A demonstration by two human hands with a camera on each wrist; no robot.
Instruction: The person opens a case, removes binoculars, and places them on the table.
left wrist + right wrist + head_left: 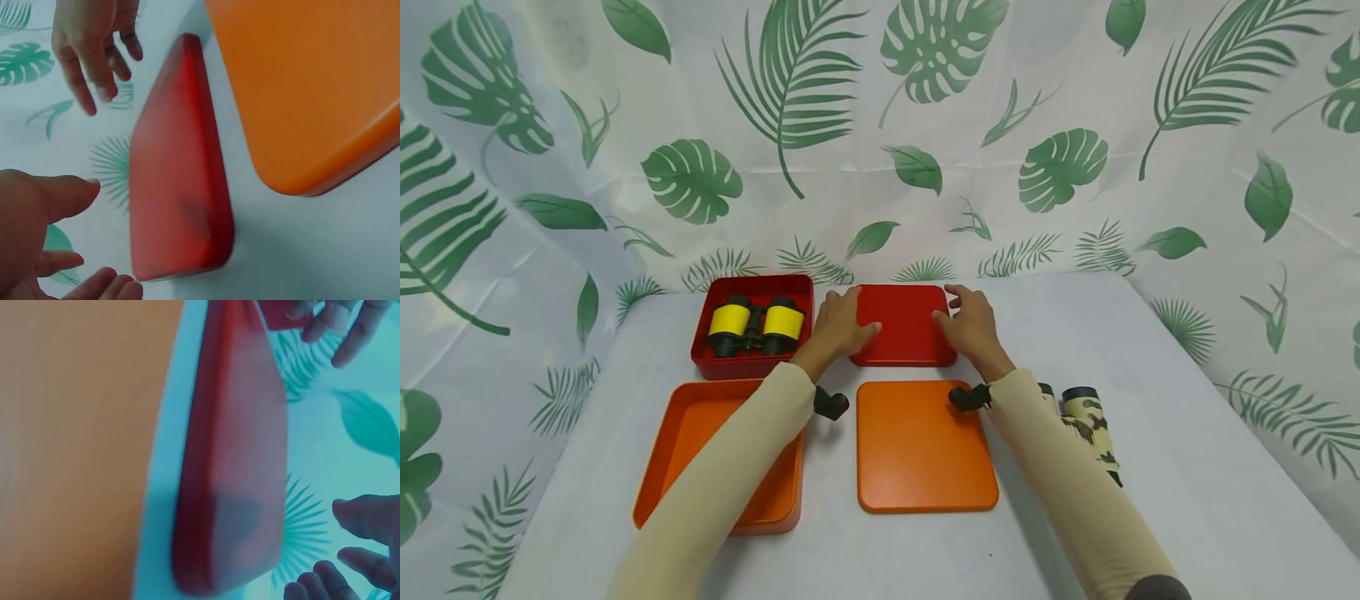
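A flat red lid (902, 325) lies at the back of the table between two hands. The left hand (837, 325) is at its left edge, with thumb and fingers apart. At the right edge is the right hand (972, 327), its fingers spread and slightly bent. Both wrist views show the hands hovering around the red lid (178, 181), with gaps between fingertips and lid. Left of the left hand, a red box (752, 367) contains binoculars with yellow barrels (783, 322) and black ends.
In front of the red lid lies an orange lid (925, 450). An open orange box (700, 425) stands at the front left, partly covered by the left sleeve. Camouflage binoculars (1090, 412) lie at the right, partly behind the right sleeve. Leaf-patterned cloth (820, 125) hangs behind the table.
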